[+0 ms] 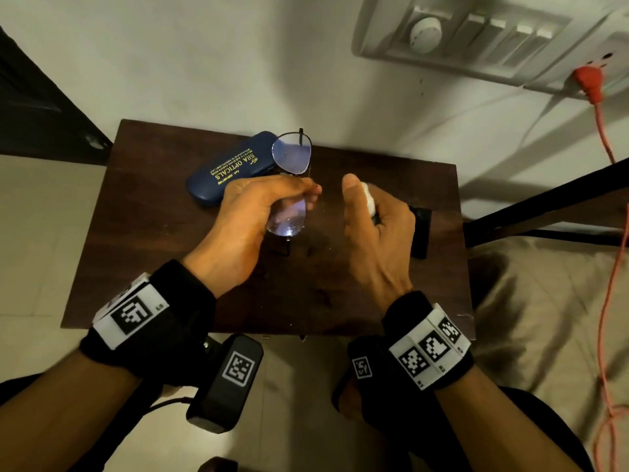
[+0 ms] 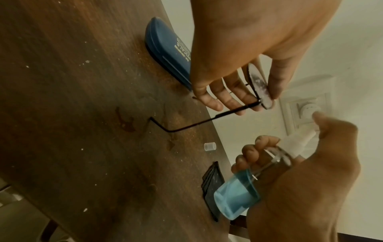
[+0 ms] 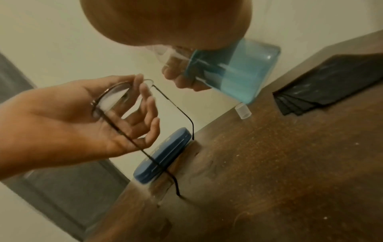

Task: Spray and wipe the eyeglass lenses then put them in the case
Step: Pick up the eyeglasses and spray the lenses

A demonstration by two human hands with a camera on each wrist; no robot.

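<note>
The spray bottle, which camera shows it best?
Left wrist: the bottle shows whole, blue liquid to nozzle, in the right hand. Right wrist shows only its liquid end; head view, just its white top.

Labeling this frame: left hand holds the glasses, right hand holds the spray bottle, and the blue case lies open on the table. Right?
Not quite: the blue case is closed, lid down, as the head view shows. The rest stands: the left hand holds the glasses and the right hand holds the spray bottle, over the table.
</note>
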